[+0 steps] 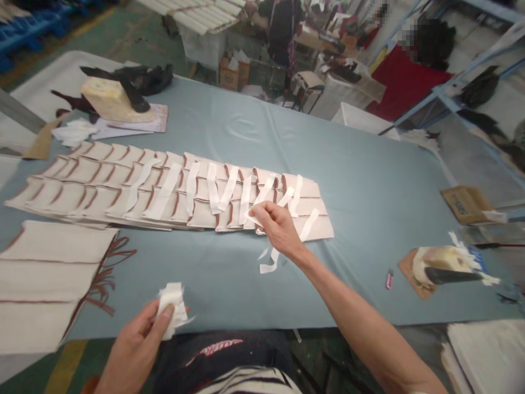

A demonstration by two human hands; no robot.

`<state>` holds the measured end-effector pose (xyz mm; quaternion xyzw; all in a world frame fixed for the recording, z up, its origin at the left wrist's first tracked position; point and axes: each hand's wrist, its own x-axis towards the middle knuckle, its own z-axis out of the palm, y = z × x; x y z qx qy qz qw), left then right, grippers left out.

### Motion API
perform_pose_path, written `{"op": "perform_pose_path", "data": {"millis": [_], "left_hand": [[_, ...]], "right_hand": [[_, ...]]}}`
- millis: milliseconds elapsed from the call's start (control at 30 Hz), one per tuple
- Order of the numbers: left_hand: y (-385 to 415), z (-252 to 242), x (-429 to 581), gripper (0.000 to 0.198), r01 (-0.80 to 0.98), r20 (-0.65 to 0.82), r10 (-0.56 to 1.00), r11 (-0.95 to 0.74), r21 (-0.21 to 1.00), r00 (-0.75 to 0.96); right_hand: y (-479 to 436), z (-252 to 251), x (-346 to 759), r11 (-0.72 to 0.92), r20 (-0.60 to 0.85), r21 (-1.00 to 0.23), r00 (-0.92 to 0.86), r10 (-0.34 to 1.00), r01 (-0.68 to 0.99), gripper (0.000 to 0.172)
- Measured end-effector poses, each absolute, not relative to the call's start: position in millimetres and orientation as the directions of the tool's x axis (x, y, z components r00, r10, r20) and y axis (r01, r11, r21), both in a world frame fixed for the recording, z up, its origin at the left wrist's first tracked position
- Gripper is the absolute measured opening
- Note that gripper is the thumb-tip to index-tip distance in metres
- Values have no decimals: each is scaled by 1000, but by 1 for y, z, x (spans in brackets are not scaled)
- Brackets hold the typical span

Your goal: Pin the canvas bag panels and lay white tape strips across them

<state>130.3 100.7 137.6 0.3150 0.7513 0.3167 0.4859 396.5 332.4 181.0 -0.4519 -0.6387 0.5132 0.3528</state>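
Observation:
Rows of overlapping cream fabric pieces (102,200) with brown edges lie across the blue-grey table. Several white strips (164,191) are spread over them. Above the right part of the rows, my right hand (276,224) pinches the end of a white strip between thumb and fingers. Just below it, a loose curled strip (268,268) rests on the table surface. Near the front edge, my left hand (143,334) grips a small bundle of white cloth strips (172,306) between thumb and fingers.
A stack of cream panels (53,262) with brown ties lies at left. A beige iron-shaped block (109,101) sits at the back left, another (443,265) at right. A small pink object (389,279) is on the table (361,180). Beyond are cartons and a person (281,33).

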Motion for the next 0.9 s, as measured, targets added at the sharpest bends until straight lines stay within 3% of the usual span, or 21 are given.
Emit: {"op": "perform_pose_path", "data": {"millis": [133, 267, 433, 567, 667, 833, 900], "left_hand": [[90, 139, 125, 51, 152, -586, 740, 655, 741, -331], [79, 137, 125, 51, 119, -566, 705, 664, 738, -427], [76, 139, 116, 56, 142, -611, 706, 688, 712, -358], [81, 145, 104, 51, 167, -597, 728, 671, 723, -337], [87, 151, 101, 56, 76, -619, 711, 674, 735, -333], [102, 171, 107, 59, -279, -641, 697, 578, 767, -320], [110, 183, 108, 57, -500, -675, 707, 515, 696, -211]], "right_hand": [[321, 155, 380, 303, 80, -894, -548, 833, 331, 32], [298, 114, 356, 529, 61, -761, -769, 636, 377, 12], [262, 60, 322, 660, -30, -616, -850, 527, 430, 34], [230, 43, 309, 683, -37, -555, -834, 551, 475, 31], [216, 49, 309, 657, 2, -566, -796, 605, 498, 22], [221, 86, 323, 532, 120, -654, -621, 775, 537, 31], [223, 110, 328, 488, 169, -687, -536, 827, 538, 34]]}}
